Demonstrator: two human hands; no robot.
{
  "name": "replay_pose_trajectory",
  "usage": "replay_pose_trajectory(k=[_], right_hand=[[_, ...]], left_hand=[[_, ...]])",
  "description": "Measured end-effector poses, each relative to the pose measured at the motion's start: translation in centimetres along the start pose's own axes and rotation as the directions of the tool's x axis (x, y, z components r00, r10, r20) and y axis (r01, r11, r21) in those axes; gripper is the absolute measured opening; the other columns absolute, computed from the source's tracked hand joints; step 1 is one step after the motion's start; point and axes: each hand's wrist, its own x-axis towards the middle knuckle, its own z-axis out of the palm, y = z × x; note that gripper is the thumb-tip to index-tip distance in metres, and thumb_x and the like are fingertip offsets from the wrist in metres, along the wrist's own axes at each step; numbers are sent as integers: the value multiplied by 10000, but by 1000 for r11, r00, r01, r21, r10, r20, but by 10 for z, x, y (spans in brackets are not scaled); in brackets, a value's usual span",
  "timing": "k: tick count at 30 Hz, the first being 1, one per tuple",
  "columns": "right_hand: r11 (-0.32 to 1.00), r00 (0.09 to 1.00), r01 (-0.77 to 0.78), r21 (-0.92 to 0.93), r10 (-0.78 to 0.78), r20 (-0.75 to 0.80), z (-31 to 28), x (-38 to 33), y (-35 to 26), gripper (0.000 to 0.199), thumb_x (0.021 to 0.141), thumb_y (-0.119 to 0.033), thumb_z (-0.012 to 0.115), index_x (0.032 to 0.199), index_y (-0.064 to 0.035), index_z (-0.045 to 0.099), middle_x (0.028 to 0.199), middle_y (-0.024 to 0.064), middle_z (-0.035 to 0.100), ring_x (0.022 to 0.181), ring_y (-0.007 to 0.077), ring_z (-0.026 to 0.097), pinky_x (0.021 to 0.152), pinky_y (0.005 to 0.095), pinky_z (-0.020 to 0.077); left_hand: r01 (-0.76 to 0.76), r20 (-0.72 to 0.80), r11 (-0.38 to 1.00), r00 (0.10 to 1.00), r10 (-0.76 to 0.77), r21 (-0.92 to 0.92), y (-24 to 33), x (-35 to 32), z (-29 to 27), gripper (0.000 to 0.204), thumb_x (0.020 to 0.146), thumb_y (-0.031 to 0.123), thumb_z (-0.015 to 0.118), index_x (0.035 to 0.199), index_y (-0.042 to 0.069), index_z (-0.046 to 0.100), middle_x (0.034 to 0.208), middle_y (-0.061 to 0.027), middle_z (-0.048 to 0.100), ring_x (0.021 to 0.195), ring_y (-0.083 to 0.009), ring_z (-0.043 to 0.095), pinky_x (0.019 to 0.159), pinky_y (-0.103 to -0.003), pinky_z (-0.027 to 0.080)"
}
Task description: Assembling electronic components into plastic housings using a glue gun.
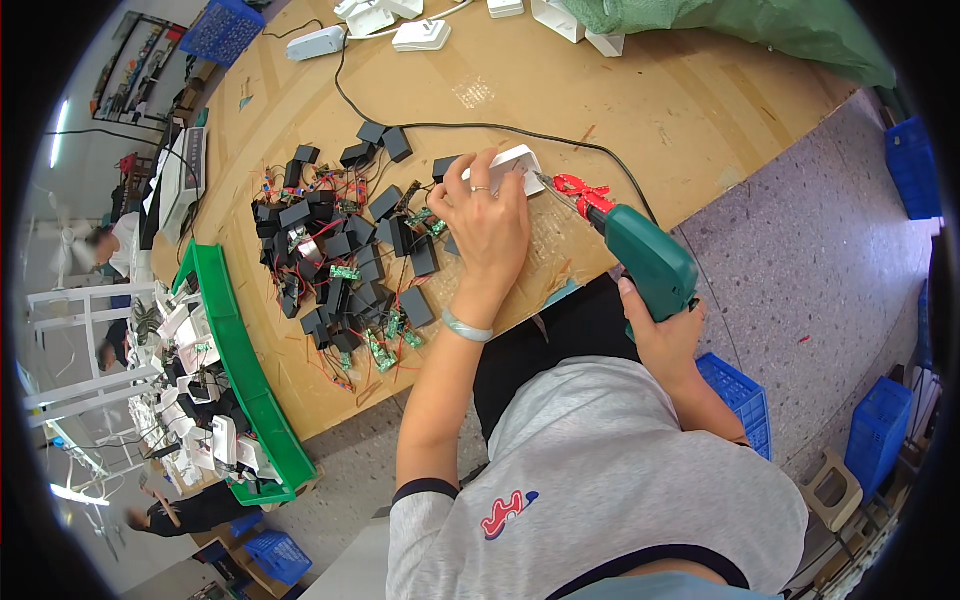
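The left hand (485, 215) clamped a white casing (525, 156) near the worktop's (730, 110) front edge, while the right hand (662, 335) wrapped a green power tool (650, 258), its tip at the casing — a slip, or a snag in the black cord (480, 125), risked gouged plastic or nicked fingers.

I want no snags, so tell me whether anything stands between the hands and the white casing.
Nothing visible does: the left hand is on the white casing, and the tip of the green power tool held in the right hand is at it. The black cable runs beyond the casing, not between.
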Motion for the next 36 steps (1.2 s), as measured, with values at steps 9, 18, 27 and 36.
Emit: replay_pose_trajectory(k=[9,18,27,36], right_hand=[[998,998,61,-36,-59,36,15,8,6,220,901,-60,749,1087,18,660,925,107,699,815,176,652,767,305,519],[996,997,73,-46,-72,30,22,12,7,231,910,-71,755,1109,22,685,999,98,737,899,159,680,828,306,529],[992,993,116,-53,-115,20,26,15,8,258,901,-75,751,1105,44,646,942,130,697,825,210,666,775,315,525],[997,998,59,-57,-57,40,24,15,10,248,921,-69,745,1133,32,666,991,95,729,899,145,666,834,302,524]], left_hand=[[8,49,1000,999,-8,-16,0,2,-7,74,790,105,751,845,58,738,1232,-90,640,1231,-333,524,988,-540,320],[16,74,1000,997,-15,-20,-3,4,-2,80,829,119,722,854,46,745,1218,-92,638,1174,-327,534,956,-534,338],[32,98,999,995,-30,-13,1,10,-5,98,814,115,720,861,36,753,1171,-108,629,1142,-326,527,928,-518,342],[46,127,999,991,-48,16,4,14,-5,112,798,113,722,877,42,759,1148,-97,618,1131,-316,517,913,-506,342]])
